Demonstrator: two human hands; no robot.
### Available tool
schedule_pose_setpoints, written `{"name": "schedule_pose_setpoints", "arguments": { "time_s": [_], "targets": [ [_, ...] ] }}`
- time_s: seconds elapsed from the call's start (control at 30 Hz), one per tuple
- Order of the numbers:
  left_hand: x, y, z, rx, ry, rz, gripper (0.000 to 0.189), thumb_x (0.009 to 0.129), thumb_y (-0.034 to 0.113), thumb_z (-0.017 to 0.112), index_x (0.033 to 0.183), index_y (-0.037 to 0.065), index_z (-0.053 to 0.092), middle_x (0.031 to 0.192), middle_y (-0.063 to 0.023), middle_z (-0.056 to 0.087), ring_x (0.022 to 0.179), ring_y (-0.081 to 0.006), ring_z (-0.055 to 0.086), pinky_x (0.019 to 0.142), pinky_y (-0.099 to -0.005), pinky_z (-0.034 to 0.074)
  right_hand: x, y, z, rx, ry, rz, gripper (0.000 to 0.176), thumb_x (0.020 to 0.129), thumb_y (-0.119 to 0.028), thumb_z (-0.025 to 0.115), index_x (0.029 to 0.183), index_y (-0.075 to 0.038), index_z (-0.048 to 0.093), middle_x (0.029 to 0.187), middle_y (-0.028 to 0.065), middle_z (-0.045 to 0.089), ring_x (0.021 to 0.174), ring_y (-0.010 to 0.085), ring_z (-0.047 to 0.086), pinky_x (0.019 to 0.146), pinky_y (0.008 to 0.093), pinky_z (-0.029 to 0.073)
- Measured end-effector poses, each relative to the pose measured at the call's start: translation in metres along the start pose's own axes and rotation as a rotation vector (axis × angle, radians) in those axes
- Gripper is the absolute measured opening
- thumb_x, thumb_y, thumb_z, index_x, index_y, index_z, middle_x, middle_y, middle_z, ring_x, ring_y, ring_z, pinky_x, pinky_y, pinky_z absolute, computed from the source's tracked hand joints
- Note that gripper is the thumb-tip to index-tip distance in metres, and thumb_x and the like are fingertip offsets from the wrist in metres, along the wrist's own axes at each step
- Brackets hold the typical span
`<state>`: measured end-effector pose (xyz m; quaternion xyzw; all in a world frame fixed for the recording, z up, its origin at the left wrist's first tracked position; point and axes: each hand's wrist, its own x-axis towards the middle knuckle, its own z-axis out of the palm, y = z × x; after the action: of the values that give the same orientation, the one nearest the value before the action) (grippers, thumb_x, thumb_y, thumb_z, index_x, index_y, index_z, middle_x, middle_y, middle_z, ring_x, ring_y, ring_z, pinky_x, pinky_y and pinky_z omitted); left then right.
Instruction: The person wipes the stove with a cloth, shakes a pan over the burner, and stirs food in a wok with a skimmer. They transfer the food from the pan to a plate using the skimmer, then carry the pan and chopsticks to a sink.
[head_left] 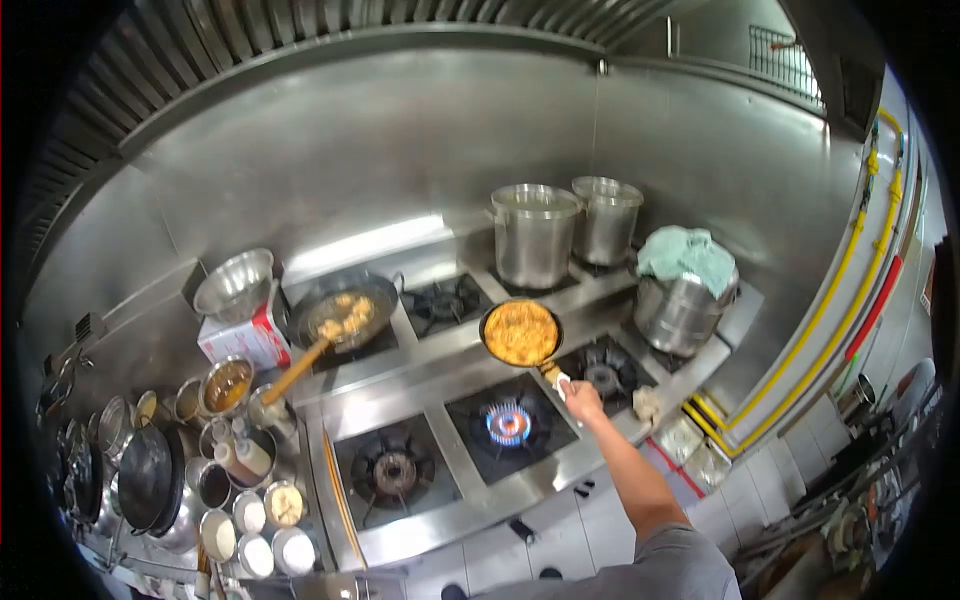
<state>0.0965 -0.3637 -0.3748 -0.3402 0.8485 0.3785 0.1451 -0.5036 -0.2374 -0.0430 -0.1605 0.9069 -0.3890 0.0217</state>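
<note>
My right hand (583,401) reaches forward over the stove and grips the handle of a small frying pan (520,333), with a white cloth wrapped round the handle. The pan is full of yellow-orange food and hangs in the air above the stove top, just behind a lit burner (508,424) with a blue flame. My arm in a grey sleeve runs back to the lower right. My left hand is out of sight.
A wok (345,315) of fried pieces with a wooden handle sits on the back left burner. Two tall stockpots (533,238) stand at the back, and a pot under a green cloth (686,262) at the right. Bowls of seasoning (250,510) and pans crowd the left side. Unlit burners (395,470) flank the flame.
</note>
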Motion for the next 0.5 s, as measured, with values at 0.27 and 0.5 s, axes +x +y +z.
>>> {"name": "schedule_pose_setpoints", "arguments": {
  "time_s": [0.27, 0.5],
  "targets": [
    [-0.061, -0.084, 0.041, 0.131, 0.038, 0.263, 0.026, 0.080, 0.031, 0.049, 0.084, 0.013, 0.067, 0.084, -0.0119, 0.066, 0.077, -0.0267, 0.064, 0.065, -0.0407, 0.051, -0.152, 0.066, 0.061, -0.038, -0.271, 0.309, 0.050, 0.091, -0.045, 0.039, 0.091, -0.003, 0.065, 0.094, 0.0213, 0.064, 0.094, 0.0379, 0.059, 0.081, 0.0444, 0.045],
    [-0.011, -0.054, 0.028, -0.218, -0.065, -0.302, 0.028, 0.076, 0.033, 0.052, 0.089, 0.015, 0.068, 0.101, -0.0155, 0.063, 0.095, -0.0320, 0.059, 0.082, -0.0374, 0.048, -0.191, 0.064, 0.125, 0.136, -0.194, 0.286, 0.048, 0.093, -0.043, 0.041, 0.101, 0.002, 0.057, 0.086, 0.0218, 0.062, 0.075, 0.0326, 0.061, 0.068, 0.0425, 0.048]
  ]
}}
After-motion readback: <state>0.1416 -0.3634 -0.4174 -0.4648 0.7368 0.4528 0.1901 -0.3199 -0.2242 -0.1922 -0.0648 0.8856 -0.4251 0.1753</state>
